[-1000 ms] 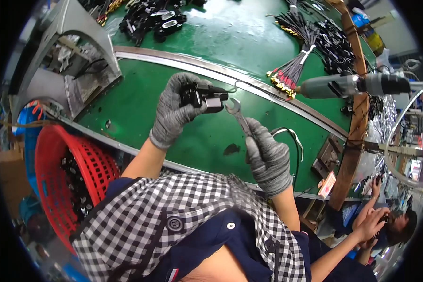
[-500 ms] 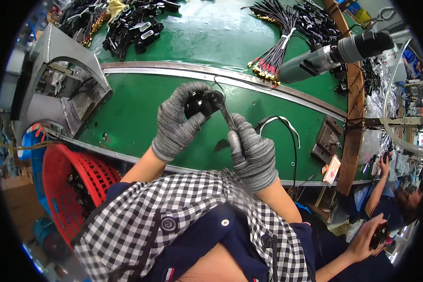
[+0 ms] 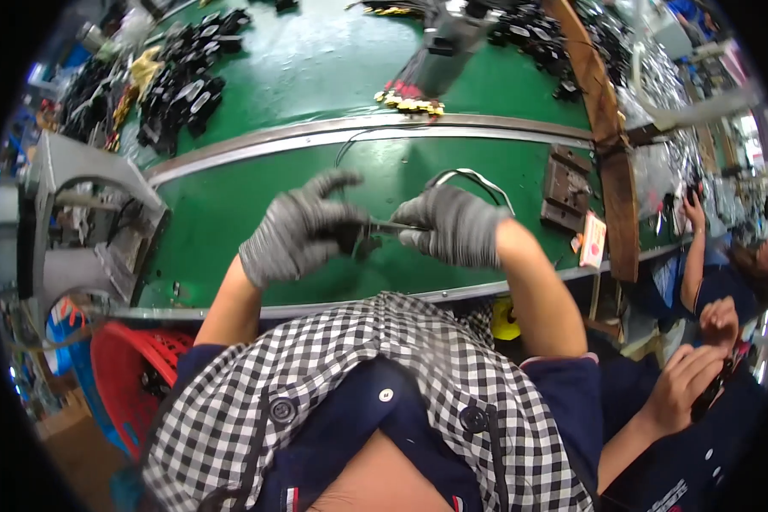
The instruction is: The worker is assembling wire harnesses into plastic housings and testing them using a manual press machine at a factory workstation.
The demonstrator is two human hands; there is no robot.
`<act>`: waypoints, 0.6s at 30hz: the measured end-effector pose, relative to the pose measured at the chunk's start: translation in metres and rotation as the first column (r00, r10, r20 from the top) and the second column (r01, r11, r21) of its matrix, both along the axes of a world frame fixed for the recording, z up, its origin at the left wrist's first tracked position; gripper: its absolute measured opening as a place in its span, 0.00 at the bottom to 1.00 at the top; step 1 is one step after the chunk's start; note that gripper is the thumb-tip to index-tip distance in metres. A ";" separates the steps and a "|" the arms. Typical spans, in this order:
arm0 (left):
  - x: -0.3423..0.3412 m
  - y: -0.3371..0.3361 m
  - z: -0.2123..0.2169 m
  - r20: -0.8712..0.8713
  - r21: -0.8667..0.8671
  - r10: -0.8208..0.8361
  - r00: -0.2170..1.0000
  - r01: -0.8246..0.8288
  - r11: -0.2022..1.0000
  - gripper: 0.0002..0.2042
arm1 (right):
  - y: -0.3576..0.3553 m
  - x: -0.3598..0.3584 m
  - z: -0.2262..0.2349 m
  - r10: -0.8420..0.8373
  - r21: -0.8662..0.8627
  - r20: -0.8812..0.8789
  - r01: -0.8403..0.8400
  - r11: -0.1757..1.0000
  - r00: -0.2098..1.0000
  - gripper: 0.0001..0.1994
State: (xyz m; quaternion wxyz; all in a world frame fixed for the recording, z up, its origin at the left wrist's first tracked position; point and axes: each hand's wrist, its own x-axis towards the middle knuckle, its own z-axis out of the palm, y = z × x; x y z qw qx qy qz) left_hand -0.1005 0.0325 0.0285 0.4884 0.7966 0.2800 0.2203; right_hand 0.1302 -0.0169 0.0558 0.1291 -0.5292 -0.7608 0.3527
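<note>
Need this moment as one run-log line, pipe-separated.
left hand: holding black part | right hand: gripping wrench | wrench end: at black part, contact blurred | nearby: white cable, red basket

"What blurs here?"
"A black part (image 3: 348, 237), partly hidden by the left hand (image 3: 292, 229)."
"The wrench (image 3: 389, 227)?"
"Its handle end disappears inside the right hand (image 3: 454, 225)."
"Above?"
"A blurred grey tool (image 3: 449, 53), cropped at top."

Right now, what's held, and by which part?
Right hand: a wrench, by its handle. Left hand: a black part, its grip too blurred to place.
</note>
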 end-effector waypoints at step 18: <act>0.041 -0.007 0.002 0.326 -0.549 0.363 0.873 -0.138 0.825 0.22 | -0.076 -0.010 -0.007 -0.536 0.129 -0.487 0.664 0.737 0.690 0.15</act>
